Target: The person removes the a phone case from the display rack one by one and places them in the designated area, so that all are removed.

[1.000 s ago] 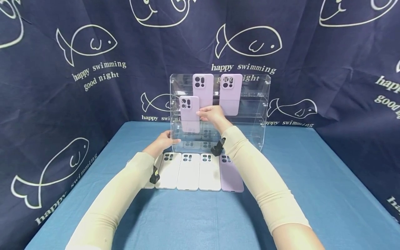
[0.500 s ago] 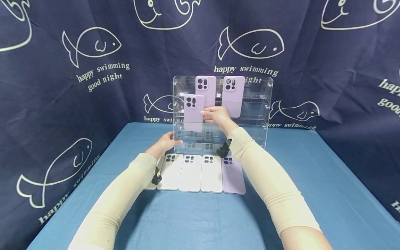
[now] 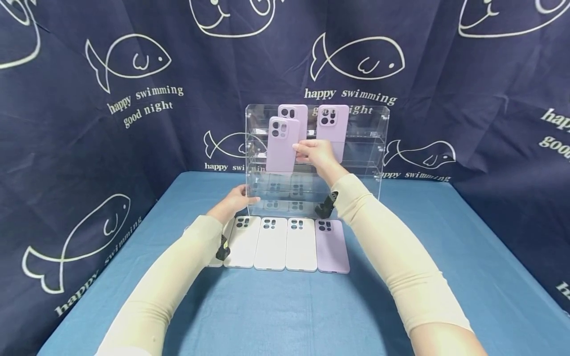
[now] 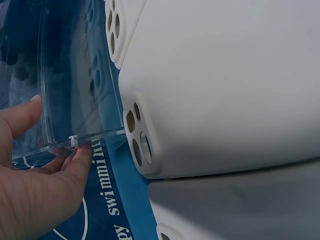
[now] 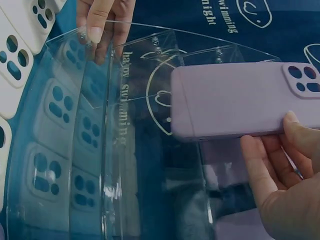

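My right hand point(image 3: 318, 154) pinches a lilac phone case point(image 3: 282, 143) by its right edge, thumb in front. Upright, with its camera cutouts at the top, the case overlaps another lilac case point(image 3: 290, 110) on the top tier of a clear acrylic display rack point(image 3: 362, 170). A third lilac case point(image 3: 334, 121) stands to the right on that tier. In the right wrist view the held case point(image 5: 230, 102) has its bottom end near the clear shelf panels; whether it touches them I cannot tell. My left hand point(image 3: 233, 200) grips the rack's left side, thumb in front and fingers behind.
In front of the rack a row of cases lies flat on the blue cloth point(image 3: 267, 311): several white ones point(image 3: 270, 247) and one lilac case point(image 3: 333, 247) at the right end. My left forearm partly covers the leftmost. A dark fish-print curtain point(image 3: 267, 64) hangs behind.
My right hand has lifted the lilac case up and a little right from the rack's second tier, so it now overlaps the case behind. My left hand stays at the rack's side.
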A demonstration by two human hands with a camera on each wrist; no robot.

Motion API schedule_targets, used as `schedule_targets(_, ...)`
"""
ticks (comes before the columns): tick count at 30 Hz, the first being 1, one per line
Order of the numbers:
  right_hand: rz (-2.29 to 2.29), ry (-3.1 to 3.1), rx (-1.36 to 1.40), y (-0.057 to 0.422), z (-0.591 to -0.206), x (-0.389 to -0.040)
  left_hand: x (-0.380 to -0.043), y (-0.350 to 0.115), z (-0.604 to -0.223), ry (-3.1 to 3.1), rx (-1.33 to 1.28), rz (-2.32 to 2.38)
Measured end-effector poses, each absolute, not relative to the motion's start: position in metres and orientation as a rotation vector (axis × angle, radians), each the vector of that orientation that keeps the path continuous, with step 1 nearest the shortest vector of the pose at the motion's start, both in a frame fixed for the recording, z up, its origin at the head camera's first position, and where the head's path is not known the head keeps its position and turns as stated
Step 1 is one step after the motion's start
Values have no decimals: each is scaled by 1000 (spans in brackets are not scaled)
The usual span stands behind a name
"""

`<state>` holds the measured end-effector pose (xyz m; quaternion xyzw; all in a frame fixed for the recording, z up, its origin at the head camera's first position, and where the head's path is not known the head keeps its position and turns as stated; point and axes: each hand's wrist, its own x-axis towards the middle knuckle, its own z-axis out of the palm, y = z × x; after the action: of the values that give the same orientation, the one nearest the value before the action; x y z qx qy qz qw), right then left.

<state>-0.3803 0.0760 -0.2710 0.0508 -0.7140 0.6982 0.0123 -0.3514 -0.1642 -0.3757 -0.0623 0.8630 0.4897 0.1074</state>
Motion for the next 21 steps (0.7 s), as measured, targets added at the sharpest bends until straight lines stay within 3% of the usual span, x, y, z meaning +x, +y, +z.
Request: schedule_targets(21, 2133, -2226, 251, 104, -252, -366, -350, -165, -374, 2528, -163, 1436)
